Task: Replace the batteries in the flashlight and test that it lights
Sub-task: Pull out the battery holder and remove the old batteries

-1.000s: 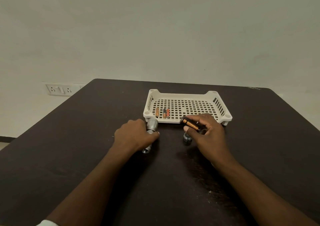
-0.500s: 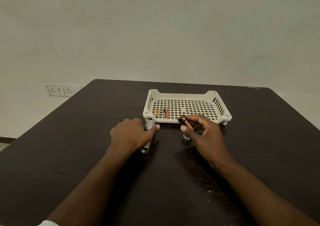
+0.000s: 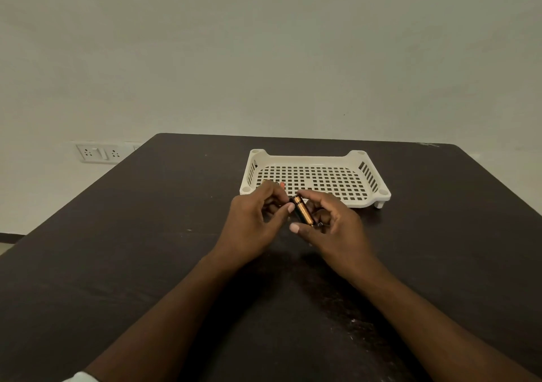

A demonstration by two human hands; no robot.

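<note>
Dark wood fills most of what I see: a table [image 3: 146,264] running away from me to a plain pale wall [image 3: 264,44], with a white socket plate [image 3: 98,153] low on that wall at the far left. On the far side of the table sits a cream perforated tray [image 3: 372,176], its near rim just beyond my knuckles. At the tray's near left corner I can make out bits of small batteries [image 3: 282,185], orange and brownish, mostly hidden behind my left hand.

My right hand [image 3: 334,229] holds the battery bundle [image 3: 302,213], copper and black, between curled fingers on the far side and my thumb [image 3: 296,228] at its near end. The bundle is tilted, its far end raised toward the tray and its near end down by my thumb. It is off the table, held between my two hands.

My left hand [image 3: 252,220] is curled inward, its thumb tip touching the left side of the bundle near the top, with the fingers bent over behind it. Whether those fingers also hold the flashlight body I cannot tell; my hand covers that spot. A small dark piece [image 3: 319,224] shows just under my right fingers, too hidden to name. A white sleeve edge [image 3: 79,377] shows at the bottom left.
</note>
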